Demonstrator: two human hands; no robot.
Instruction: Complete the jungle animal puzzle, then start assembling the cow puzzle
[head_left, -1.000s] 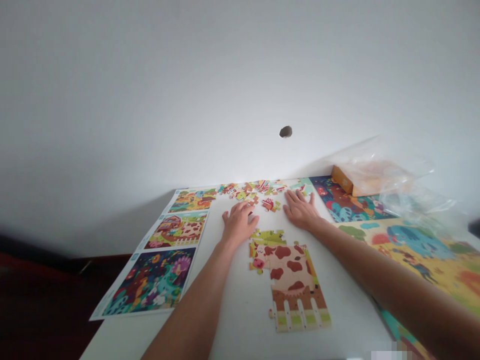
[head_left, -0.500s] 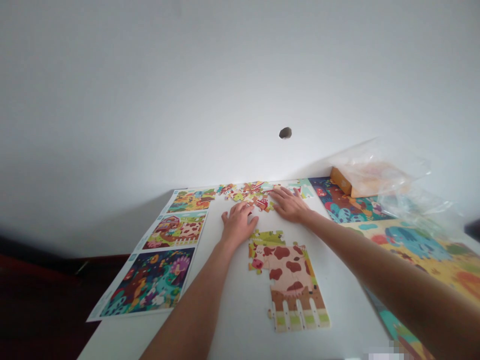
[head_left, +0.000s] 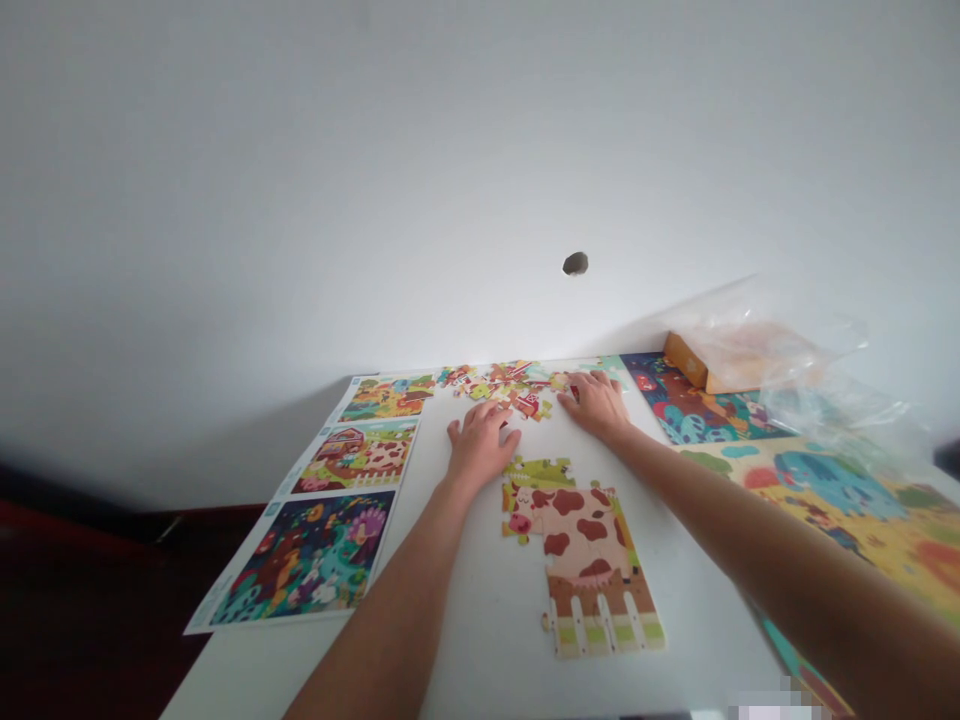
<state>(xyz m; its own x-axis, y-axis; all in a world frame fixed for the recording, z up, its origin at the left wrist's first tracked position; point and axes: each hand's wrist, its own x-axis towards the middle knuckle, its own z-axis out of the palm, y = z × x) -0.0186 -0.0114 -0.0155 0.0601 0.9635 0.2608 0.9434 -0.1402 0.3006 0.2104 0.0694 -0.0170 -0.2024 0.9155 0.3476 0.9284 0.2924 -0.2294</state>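
Note:
Between my arms lies a joined section of cow puzzle [head_left: 589, 530], with a spotted cow above a white fence and a green strip at its top. Beyond it, a pile of loose puzzle pieces [head_left: 517, 375] is spread near the wall. My left hand [head_left: 480, 445] rests palm down at the pile's near left side, thumb apart and fingertips by a piece. At the pile's right end is my right hand [head_left: 598, 402], fingers bent loosely over pieces there. Contact beneath its fingertips is hidden. No piece is seen lifted in either hand.
A picture sheet [head_left: 300, 500] with three printed scenes lies along the left edge of the white table [head_left: 480, 640]. On the right are a dark forest puzzle [head_left: 690, 410], a yellow elephant puzzle [head_left: 840, 490], an orange box [head_left: 686, 360] and clear plastic wrapping [head_left: 817, 375].
My right hand has shifted slightly right along the pile, its fingers drawn in more. My left hand stays nearly in place. The whole view has moved a little.

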